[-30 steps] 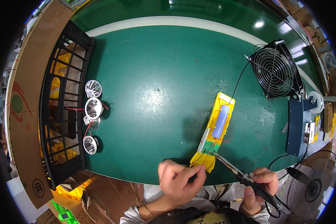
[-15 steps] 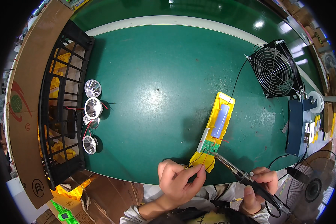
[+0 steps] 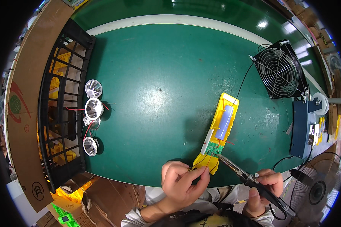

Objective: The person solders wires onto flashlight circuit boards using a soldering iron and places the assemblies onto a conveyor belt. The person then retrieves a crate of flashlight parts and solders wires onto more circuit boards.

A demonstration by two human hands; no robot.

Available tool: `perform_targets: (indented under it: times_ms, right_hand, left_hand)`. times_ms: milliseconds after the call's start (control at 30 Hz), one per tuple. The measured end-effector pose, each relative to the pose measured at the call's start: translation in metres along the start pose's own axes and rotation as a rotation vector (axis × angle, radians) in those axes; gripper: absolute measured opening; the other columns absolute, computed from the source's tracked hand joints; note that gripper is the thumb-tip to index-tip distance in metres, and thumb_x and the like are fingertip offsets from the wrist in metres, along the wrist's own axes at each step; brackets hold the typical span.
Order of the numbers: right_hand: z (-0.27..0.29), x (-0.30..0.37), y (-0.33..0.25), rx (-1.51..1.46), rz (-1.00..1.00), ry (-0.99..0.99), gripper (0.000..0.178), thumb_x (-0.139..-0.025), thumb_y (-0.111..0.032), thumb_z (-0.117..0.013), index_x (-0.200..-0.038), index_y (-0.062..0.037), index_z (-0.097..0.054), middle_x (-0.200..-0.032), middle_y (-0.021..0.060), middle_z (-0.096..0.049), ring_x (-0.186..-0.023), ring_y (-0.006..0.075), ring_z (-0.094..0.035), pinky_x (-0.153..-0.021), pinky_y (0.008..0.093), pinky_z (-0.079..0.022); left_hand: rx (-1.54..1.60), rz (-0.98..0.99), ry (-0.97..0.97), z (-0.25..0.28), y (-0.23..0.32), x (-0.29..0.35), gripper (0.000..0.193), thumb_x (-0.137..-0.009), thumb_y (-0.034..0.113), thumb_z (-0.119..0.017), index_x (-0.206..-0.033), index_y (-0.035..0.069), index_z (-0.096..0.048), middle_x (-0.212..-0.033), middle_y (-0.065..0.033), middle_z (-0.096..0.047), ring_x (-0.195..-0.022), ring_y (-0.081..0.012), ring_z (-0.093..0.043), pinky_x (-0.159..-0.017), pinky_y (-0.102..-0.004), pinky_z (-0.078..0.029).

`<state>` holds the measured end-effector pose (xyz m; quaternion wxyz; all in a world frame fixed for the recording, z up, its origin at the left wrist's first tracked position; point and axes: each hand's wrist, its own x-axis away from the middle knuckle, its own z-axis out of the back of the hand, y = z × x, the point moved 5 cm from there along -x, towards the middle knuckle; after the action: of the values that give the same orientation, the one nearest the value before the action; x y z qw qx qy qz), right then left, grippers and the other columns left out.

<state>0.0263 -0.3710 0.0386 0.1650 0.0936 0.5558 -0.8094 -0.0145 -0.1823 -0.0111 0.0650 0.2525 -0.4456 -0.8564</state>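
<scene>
A yellow plastic housing point(image 3: 229, 100) lies near the front edge of the green table. Inside it sit a blue-purple cylindrical battery cell point(image 3: 225, 123) and a small green circuit board point(image 3: 215, 147), with thin red and dark wires at the board. My left hand point(image 3: 185, 182) pinches a thin wire point(image 3: 209, 162) over the housing's near end. In my right hand point(image 3: 264, 193) is a soldering iron point(image 3: 250, 179), its handle gripped from the side. The iron's tip reaches the lower right part of the board; contact is too small to make out.
At the left, silver reflector cups point(image 3: 93, 109) with wires stand beside a black plastic crate point(image 3: 64, 98) holding yellow parts. A black square fan point(image 3: 279, 70) stands at the far right. Nearer is a blue box point(image 3: 301, 130) with a white spool point(image 3: 321, 104) by it.
Both hands, the wire and the soldering iron stay almost in place. The housing and loose red wire have shifted very slightly.
</scene>
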Motion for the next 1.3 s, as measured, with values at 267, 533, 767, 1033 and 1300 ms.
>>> perform_targets:
  times_ms: [267,533,767,1033,1300]
  right_hand:
    - [0.000,0.001,0.001,-0.012,0.003,0.024,0.024,-0.065,-0.012,-0.062,-0.078,0.0012,-0.047,-0.053,0.0079,-0.050,-0.042,0.0153,-0.047,-0.040,0.0232,-0.037]
    - [-0.001,-0.002,0.001,-0.010,0.023,0.019,0.024,-0.065,-0.012,-0.061,-0.078,0.0014,-0.047,-0.053,0.0075,-0.050,-0.041,0.0152,-0.047,-0.040,0.0234,-0.037]
    - [-0.002,-0.003,0.001,-0.006,0.032,0.005,0.025,-0.063,-0.013,-0.063,-0.076,0.0012,-0.048,-0.052,0.0064,-0.050,-0.040,0.0156,-0.048,-0.039,0.0236,-0.038]
    - [-0.002,-0.007,-0.008,0.061,0.085,-0.029,0.025,-0.063,-0.014,-0.065,-0.076,0.0005,-0.048,-0.052,0.0071,-0.051,-0.039,0.0164,-0.048,-0.039,0.0242,-0.038]
    - [-0.002,-0.007,-0.008,0.062,0.071,0.000,0.025,-0.063,-0.014,-0.065,-0.075,0.0002,-0.048,-0.051,0.0068,-0.051,-0.039,0.0162,-0.049,-0.039,0.0242,-0.038]
  left_hand:
    - [0.080,0.005,-0.004,-0.002,-0.002,0.002,0.017,-0.058,0.000,-0.073,-0.072,0.006,-0.065,-0.069,-0.0026,-0.042,-0.069,-0.0207,-0.056,-0.058,-0.0300,-0.042]
    - [0.082,-0.010,-0.013,-0.002,-0.003,0.000,0.018,-0.057,-0.001,-0.073,-0.072,0.005,-0.065,-0.067,-0.0022,-0.042,-0.068,-0.0212,-0.058,-0.056,-0.0298,-0.039]
    - [0.067,-0.015,-0.002,-0.003,-0.003,0.001,0.019,-0.056,-0.002,-0.073,-0.071,0.005,-0.064,-0.066,-0.0022,-0.042,-0.067,-0.0212,-0.058,-0.055,-0.0297,-0.039]
    - [0.076,-0.026,0.002,-0.002,-0.001,0.000,0.020,-0.055,-0.002,-0.073,-0.072,0.006,-0.064,-0.065,-0.0017,-0.042,-0.067,-0.0208,-0.058,-0.056,-0.0299,-0.038]
    - [0.083,-0.039,0.009,-0.003,-0.002,0.001,0.022,-0.055,-0.001,-0.073,-0.074,0.006,-0.065,-0.066,-0.0014,-0.044,-0.068,-0.0210,-0.058,-0.057,-0.0303,-0.039]
